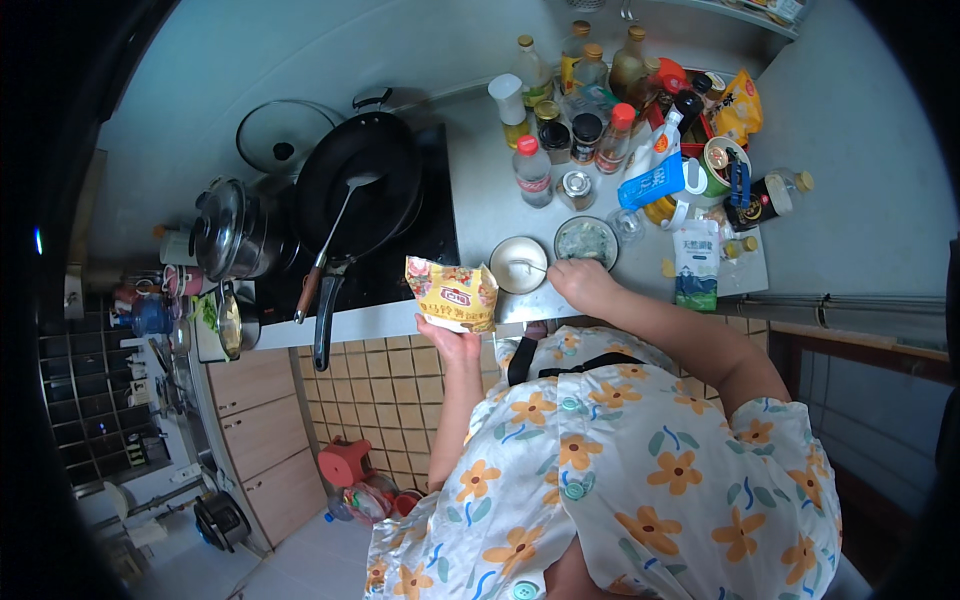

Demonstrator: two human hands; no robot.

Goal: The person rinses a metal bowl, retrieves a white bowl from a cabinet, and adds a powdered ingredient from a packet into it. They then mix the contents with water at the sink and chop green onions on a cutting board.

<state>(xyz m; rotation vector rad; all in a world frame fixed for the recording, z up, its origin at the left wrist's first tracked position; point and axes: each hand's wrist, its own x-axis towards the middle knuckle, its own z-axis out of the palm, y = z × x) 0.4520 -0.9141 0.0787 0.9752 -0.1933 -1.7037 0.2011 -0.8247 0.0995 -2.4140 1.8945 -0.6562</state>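
My left hand [452, 341] grips the lower end of an opened yellow paper packet [452, 294] bearing writing, held just in front of the counter edge. A small bowl [518, 265] with white contents stands close to the packet's right side. The fingers of my right hand [581, 283] are closed on the handle end of a metal spoon [529, 264], whose other end lies in that bowl. Beyond my right hand is a second bowl [587, 241] holding a pale greenish, frosty-looking substance.
A black wok [367, 165] with a spatula [330, 240] sits on the hob, its handle overhanging the counter's front edge. A lidded pot [236, 229] stands left. A Coca-Cola bottle [532, 176], a spice jar [576, 190], several other bottles and a white pouch [696, 262] crowd the right.
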